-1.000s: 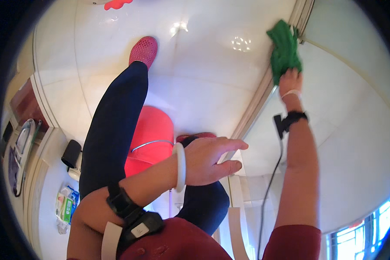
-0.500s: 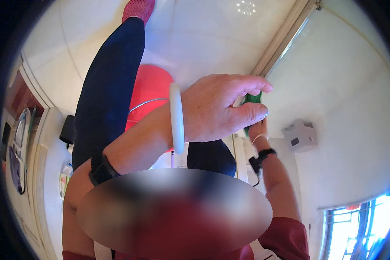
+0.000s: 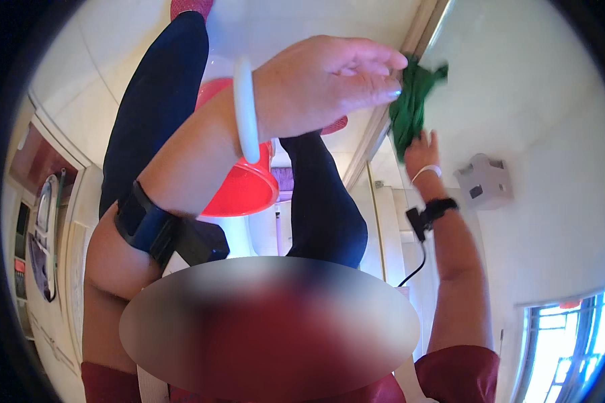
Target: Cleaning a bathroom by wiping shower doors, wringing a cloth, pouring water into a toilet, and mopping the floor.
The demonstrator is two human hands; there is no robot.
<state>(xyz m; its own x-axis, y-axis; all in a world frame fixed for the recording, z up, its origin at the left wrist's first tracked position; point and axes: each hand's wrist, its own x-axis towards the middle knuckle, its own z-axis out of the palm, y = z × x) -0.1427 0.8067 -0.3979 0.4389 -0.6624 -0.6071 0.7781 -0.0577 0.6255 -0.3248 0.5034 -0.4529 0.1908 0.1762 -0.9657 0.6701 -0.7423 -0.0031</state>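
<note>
Left hand: was loosely curled, held nothing.
Right hand: was partly closed, gripped one end of the cloth.
Cloth: was beside the rail.
Bucket: was between the legs.

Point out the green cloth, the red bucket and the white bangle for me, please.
Green cloth (image 3: 411,107): head view, on the middle of its crumpled fabric.
Red bucket (image 3: 250,190): head view, on its bare red wall.
White bangle (image 3: 245,111): head view, on the middle of its band.
</note>
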